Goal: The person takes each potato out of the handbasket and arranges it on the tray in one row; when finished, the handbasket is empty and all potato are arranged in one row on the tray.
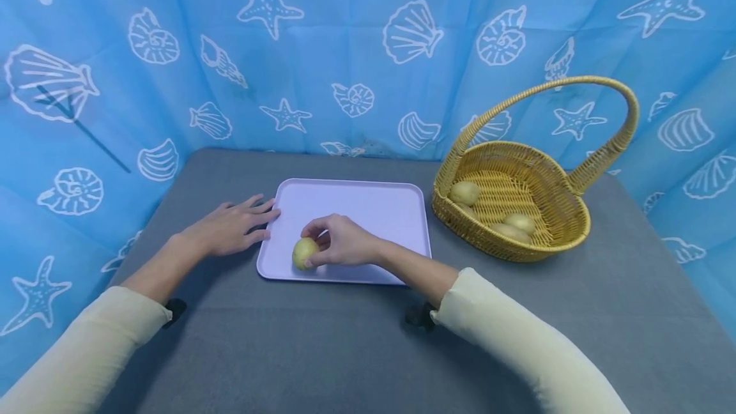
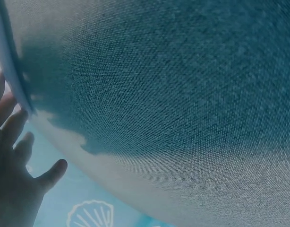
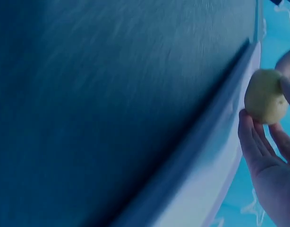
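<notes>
A pale lilac tray (image 1: 374,206) lies on the grey table. My right hand (image 1: 339,241) grips a small yellow potato (image 1: 304,252) at the tray's front left corner; the right wrist view shows the potato (image 3: 264,96) held between fingers and thumb just above the tray (image 3: 206,165). My left hand (image 1: 232,227) lies flat on the table, fingers straight, with fingertips touching the tray's left edge (image 2: 12,75). The left hand (image 2: 15,161) holds nothing.
A yellow wicker basket (image 1: 566,238) with a tall handle stands right of the tray and holds three potatoes (image 1: 464,192). A blue cloth with shell and starfish prints (image 1: 368,50) walls in the table at the back and sides.
</notes>
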A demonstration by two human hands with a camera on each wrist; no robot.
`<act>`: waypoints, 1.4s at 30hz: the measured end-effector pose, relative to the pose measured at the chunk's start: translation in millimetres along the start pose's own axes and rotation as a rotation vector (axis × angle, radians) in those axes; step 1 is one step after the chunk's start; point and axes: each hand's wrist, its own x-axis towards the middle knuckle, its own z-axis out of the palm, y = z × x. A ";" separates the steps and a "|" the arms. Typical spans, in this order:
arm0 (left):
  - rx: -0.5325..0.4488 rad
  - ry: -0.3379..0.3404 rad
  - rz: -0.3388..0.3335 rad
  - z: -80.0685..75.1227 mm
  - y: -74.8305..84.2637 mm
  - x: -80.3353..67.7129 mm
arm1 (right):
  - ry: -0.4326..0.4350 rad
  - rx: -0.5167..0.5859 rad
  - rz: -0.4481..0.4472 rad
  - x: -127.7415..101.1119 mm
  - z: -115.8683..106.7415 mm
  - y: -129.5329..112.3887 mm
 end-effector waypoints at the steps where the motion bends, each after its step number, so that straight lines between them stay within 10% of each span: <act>1: 0.001 0.003 0.002 0.6 0.1 0.3 | 0.010 0.002 0.008 2.5 4.4 -1.5; 25: -0.016 0.010 0.018 0.7 -1.5 -0.9 | 0.046 -0.234 -0.057 19.9 37.9 -11.8; 42: -0.003 -0.005 -0.009 1.3 0.9 -0.1 | -0.018 -0.342 -0.074 -86.6 -52.0 -28.8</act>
